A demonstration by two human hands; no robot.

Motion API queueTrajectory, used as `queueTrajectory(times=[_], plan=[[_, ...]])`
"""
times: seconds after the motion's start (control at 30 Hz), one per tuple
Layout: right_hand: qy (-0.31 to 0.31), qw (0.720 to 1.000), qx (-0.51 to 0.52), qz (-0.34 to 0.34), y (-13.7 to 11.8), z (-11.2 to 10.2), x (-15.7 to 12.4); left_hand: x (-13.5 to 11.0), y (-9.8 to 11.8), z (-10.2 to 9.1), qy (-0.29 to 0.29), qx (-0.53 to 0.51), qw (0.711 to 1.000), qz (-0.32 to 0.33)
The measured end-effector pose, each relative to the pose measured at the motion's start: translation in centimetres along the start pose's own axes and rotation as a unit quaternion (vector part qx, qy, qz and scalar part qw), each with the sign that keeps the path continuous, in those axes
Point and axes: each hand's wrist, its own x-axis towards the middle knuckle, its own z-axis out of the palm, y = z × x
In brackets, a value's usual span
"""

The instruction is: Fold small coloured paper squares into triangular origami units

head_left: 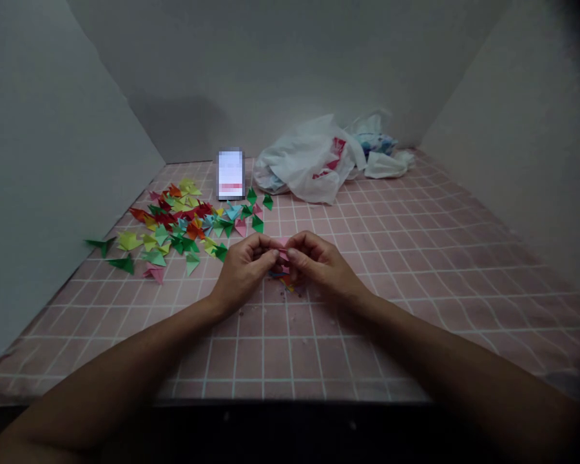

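Note:
My left hand (245, 265) and my right hand (319, 261) meet at the middle of the pink checked cloth (406, 258). Both are closed, fingertips pinched together on a small pink paper piece (282, 245) held between them. A few colored paper bits (281, 277) lie under the hands, mostly hidden. To the left of my left hand spreads a pile of several folded paper triangles (188, 225) in green, red, yellow, orange, blue and pink.
A phone (231, 174) stands upright at the back behind the pile. White plastic bags (319, 158) lie crumpled at the back right. Grey walls (53, 167) close in the surface on the left, back and right.

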Motion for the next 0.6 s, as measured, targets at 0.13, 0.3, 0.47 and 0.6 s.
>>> queueTrajectory(times=[0.13, 0.3, 0.47, 0.6], plan=[[0.024, 0.999, -0.028, -0.015, -0.28, -0.07, -0.07, -0.06, 0.05, -0.02, -0.01, 0.002, 1.0, -0.011], [0.029, 0.998, -0.057, -0.011, -0.22, -0.26, 0.08, -0.13, -0.07, -0.04, -0.018, -0.003, 1.0, -0.007], [0.038, 0.997, -0.071, -0.024, 0.02, -0.25, 0.2, -0.08, -0.1, 0.05, -0.012, -0.013, 1.0, -0.012], [0.039, 0.992, -0.107, -0.06, -0.1, -0.14, 0.13, -0.14, 0.05, 0.09, -0.01, -0.011, 1.0, -0.014]])
